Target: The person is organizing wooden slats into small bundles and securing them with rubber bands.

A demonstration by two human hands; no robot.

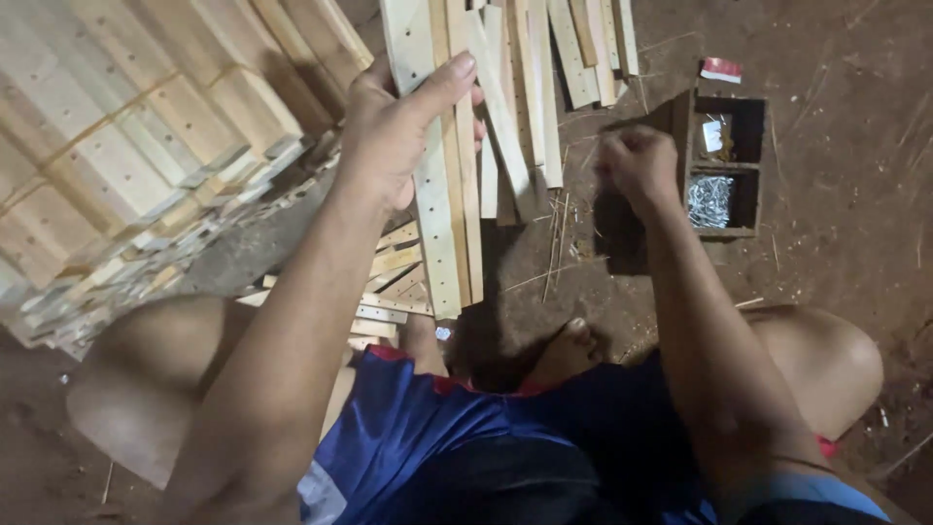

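My left hand [394, 131] grips a long pale wooden slat [435, 228] with small holes along it, held lengthwise above my lap, thumb across its face. More slats [525, 87] lie fanned out on the dirt floor just beyond it. My right hand [637, 163] is blurred, its fingers closed in a fist above the floor beside a small dark wooden box [724, 165]; whether it holds anything I cannot tell. The box has two compartments, and the nearer one holds a heap of shiny nails [710, 201].
Banded stacks of pale wooden boards [126, 165] fill the left side. Short drilled slats [389, 292] lie by my left knee. My bare knees and blue shorts [486, 447] fill the bottom. A small red and white packet [720, 69] lies beyond the box.
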